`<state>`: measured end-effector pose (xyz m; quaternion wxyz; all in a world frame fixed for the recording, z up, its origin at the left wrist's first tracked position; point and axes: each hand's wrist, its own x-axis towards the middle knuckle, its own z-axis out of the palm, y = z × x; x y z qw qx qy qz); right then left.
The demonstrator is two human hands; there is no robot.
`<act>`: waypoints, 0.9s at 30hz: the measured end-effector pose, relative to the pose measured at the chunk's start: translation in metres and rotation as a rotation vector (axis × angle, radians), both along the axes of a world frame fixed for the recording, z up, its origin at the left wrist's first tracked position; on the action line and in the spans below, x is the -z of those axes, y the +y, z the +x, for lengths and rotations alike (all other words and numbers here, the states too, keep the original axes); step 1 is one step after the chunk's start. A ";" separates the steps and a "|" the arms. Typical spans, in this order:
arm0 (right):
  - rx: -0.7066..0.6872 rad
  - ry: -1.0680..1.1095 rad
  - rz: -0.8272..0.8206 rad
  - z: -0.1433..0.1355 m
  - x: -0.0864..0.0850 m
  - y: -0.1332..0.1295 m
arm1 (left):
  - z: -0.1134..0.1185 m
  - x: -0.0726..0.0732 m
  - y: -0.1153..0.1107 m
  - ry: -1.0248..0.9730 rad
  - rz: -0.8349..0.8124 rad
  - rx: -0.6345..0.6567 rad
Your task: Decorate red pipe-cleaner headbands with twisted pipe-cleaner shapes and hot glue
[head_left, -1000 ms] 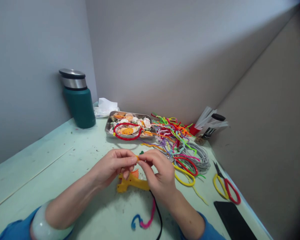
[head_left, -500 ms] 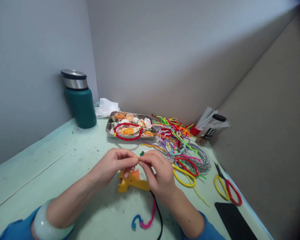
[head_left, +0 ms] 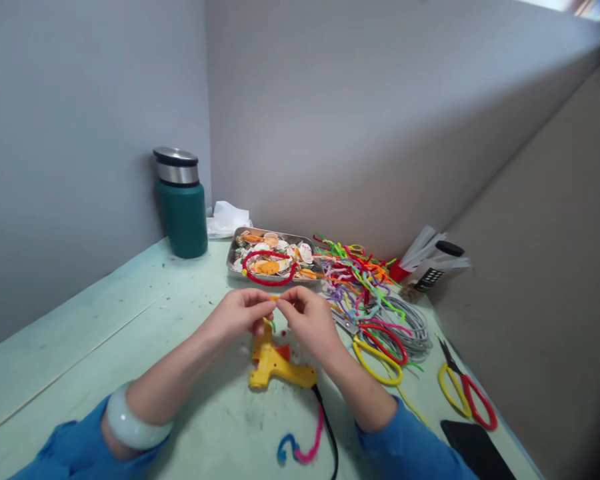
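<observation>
My left hand (head_left: pixel 243 312) and my right hand (head_left: pixel 307 319) meet fingertip to fingertip above the table. Both pinch a small orange piece (head_left: pixel 275 299), mostly covered by the fingers. A bit of green shows just below my left fingertips. Under the hands lies a yellow glue gun (head_left: pixel 275 365) with an orange trigger and a black cord. Nearer the front edge is a curled pink and blue pipe cleaner (head_left: pixel 307 455). Behind the hands, a red pipe cleaner loop (head_left: pixel 267 283) rests on a metal tray (head_left: pixel 233 267) of shells.
A green bottle (head_left: pixel 183 220) stands at the back left beside white tissue (head_left: pixel 229 217). To the right are pipe cleaners (head_left: pixel 353 273), coiled grey wire (head_left: pixel 415 330), two scissors (head_left: pixel 377 353) (head_left: pixel 467 393), a jar (head_left: pixel 433 270) and a black phone-like slab (head_left: pixel 475 450).
The camera view has shifted, so table objects appear farther right. My hands have moved up and away from the glue gun, still pinched together, and more of the gun shows.
</observation>
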<state>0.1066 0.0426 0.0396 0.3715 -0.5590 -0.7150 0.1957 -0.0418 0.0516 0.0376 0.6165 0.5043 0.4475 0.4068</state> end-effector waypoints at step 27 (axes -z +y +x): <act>0.000 -0.549 0.106 -0.019 0.002 0.045 | -0.017 0.023 0.038 -0.250 -0.144 -0.285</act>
